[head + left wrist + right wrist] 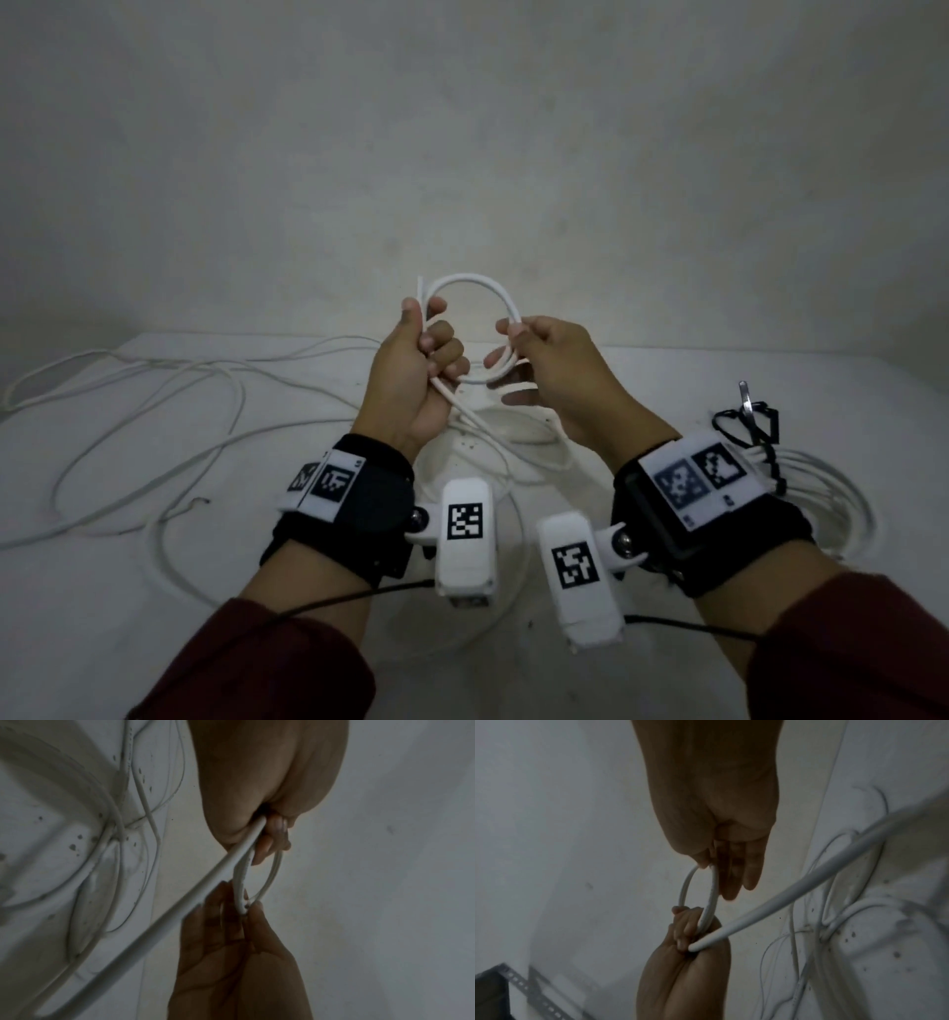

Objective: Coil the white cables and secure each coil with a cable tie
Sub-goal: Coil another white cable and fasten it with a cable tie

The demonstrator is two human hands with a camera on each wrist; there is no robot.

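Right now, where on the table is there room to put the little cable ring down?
Bare tabletop shows at the far right, behind the finished white coil bound with black ties. The near left corner also looks bare. It is crowded left of the hands, where loose white cables sprawl, and under the left hand and right hand.
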